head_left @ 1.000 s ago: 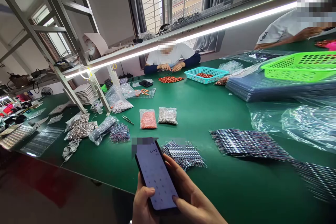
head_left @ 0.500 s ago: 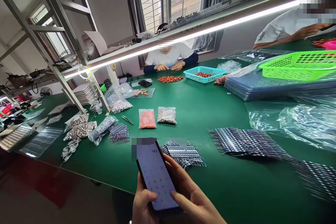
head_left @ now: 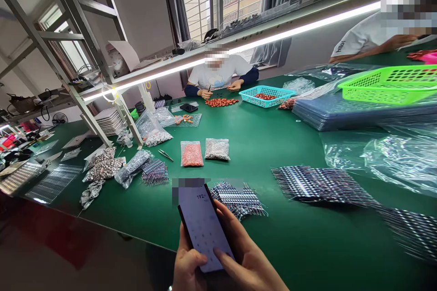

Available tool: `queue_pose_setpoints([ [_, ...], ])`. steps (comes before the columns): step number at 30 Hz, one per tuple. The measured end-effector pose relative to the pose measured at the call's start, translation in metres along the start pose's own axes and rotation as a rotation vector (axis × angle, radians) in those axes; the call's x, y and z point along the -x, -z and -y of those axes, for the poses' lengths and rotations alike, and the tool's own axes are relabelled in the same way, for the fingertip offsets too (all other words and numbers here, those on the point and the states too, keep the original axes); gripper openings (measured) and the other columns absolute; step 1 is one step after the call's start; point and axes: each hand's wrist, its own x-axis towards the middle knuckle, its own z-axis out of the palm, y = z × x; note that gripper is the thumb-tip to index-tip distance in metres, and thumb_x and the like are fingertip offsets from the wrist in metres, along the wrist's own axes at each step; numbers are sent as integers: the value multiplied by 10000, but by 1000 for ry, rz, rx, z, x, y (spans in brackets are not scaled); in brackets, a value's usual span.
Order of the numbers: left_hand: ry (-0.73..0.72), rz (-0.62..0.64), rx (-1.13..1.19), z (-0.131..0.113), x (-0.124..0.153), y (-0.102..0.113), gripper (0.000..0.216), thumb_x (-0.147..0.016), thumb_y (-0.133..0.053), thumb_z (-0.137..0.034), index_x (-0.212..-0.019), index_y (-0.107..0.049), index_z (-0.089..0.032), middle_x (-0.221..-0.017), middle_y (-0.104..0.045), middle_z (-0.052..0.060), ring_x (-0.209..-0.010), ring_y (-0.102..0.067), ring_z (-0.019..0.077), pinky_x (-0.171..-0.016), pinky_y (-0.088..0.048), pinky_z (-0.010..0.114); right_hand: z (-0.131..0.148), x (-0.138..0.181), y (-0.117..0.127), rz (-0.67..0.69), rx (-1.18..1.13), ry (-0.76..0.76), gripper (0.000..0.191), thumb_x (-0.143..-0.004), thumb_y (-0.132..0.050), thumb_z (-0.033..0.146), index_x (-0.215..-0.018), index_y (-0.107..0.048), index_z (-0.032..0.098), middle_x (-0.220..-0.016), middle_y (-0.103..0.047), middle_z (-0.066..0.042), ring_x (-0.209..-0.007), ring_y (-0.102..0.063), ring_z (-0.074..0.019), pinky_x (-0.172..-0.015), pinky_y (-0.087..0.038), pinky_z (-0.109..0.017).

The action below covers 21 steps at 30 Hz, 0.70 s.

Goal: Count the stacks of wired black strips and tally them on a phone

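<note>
While the left hand [head_left: 187,266] and right hand [head_left: 244,248] grip the phone [head_left: 205,236] above the surface [head_left: 300,245], its calculator [head_left: 200,196] shows 192 (the next mark is unclear), an entry seemingly begun but unfinished; beyond the phone lie wired strips [head_left: 241,199], then two filled bags [head_left: 191,154].

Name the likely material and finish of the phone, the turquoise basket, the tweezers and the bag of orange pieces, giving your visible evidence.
Phone: probably glass-fronted, smooth; the lit screen looks flat and even.
Turquoise basket: likely moulded plastic; uniform colour, regular holes.
Tweezers: perhaps steel; slim, silvery arms.
Bag of orange pieces: apparently clear, glossy plastic film; the contents show through. The pieces' material is unclear.
</note>
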Motion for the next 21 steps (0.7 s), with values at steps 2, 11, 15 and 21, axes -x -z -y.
queue_pose_setpoints([
  [2, 8, -27, -14, 3, 0, 2, 576, -571, -553, -117, -1141, -585, -195, -959, -692, 81, -889, -626, 258, -811, -477, 362, 1, -1, -4, -43, 38, 1, 634, -884, -566, 370, -1430, -246, 339, -1442, -383, -52, -1315, -366, -261, -1046, -392, -382],
  [11, 9, -63, 39, 8, 3, 9, 538, -618, -607, -168, -1153, -574, -215, -946, -677, 69, -865, -632, 256, -825, -459, 379, 7, -2, -18, -218, 188, 5, 544, -883, -564, 436, -1360, -325, 330, -1294, -510, -71, -1142, -527, -274, -929, -471, -376],
  [15, 2, -45, 22, 7, 3, 8, 532, -631, -581, -169, -1162, -569, -203, -961, -686, 76, -883, -630, 259, -815, -465, 371, 13, 1, -19, -210, 69, -2, 516, -896, -536, 458, -1362, -346, 338, -1309, -514, -55, -1188, -492, -269, -952, -455, -355],
  [21, -8, 39, 21, 6, 0, 8, 564, -644, -569, -194, -1207, -537, -200, -997, -689, 81, -926, -618, 263, -832, -463, 365, 15, 2, -17, -170, 44, -13, 533, -901, -541, 429, -1380, -326, 336, -1355, -479, -53, -1257, -428, -270, -972, -442, -352],
])
